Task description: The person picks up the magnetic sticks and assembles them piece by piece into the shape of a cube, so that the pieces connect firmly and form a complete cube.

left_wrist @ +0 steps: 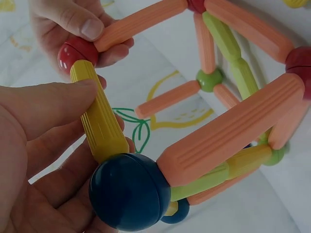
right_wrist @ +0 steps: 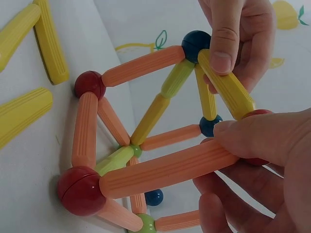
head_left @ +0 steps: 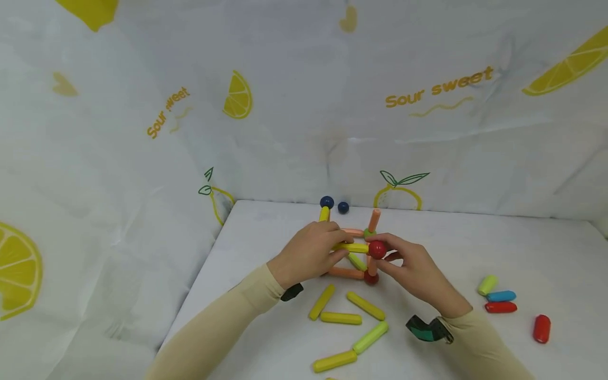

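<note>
A white sheet patterned with lemons hangs behind a white desk. Beyond the fingers it reads "Sour sweet" twice in orange lettering, once to their left, slanting steeply, and once to their right, nearly level.

Both forearms, in beige sleeves, reach in from the near side and converge. The left hand is palm inward, its fingers closed around a yellow rod, the thumb laid along it. The right hand curves in from the other side, thumb and fingers pinching a red ball at the rod's end, where an orange rod also meets it. At the yellow rod's other end, beside the left fingers, is a blue ball.

These pieces form part of a frame of rods and balls, right under and behind the fingers. A loose blue ball sits beyond them. Nearer than the fingers lie yellow sticks and a lime stick; well to their right, a blue piece and a red block.
</note>
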Motion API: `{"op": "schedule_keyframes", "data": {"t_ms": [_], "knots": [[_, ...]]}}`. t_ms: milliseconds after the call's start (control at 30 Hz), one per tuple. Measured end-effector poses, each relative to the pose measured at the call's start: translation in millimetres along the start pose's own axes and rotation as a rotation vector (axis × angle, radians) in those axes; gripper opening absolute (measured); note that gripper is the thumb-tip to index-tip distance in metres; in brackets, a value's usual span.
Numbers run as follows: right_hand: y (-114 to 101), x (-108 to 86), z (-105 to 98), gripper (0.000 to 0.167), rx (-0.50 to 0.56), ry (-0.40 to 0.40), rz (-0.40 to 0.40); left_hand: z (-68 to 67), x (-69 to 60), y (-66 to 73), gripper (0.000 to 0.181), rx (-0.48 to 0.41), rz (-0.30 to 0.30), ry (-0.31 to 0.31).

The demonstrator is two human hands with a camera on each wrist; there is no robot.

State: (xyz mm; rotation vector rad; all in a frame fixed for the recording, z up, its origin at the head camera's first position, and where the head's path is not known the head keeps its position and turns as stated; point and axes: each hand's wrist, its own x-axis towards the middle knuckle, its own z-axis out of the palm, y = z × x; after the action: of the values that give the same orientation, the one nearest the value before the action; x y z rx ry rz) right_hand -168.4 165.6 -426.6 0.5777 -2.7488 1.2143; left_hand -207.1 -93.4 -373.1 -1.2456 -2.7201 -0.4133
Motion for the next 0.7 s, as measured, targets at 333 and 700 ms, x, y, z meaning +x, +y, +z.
{"op": "schedule_keyframes", "data": {"t_ms": [333,700], "knots": [[-2.7,-2.3,1.7,0.048,-0.021,-0.012,0.042,-0.2,-29.1,-3.3,0.037,-0.02,-0.008,0.223],[1.7,-20.9,-29.9,0.055,-0.048,-0.006,0.084,28.5,-84.5,3.3,0.011,-0.234,-0.195,0.045]]}}
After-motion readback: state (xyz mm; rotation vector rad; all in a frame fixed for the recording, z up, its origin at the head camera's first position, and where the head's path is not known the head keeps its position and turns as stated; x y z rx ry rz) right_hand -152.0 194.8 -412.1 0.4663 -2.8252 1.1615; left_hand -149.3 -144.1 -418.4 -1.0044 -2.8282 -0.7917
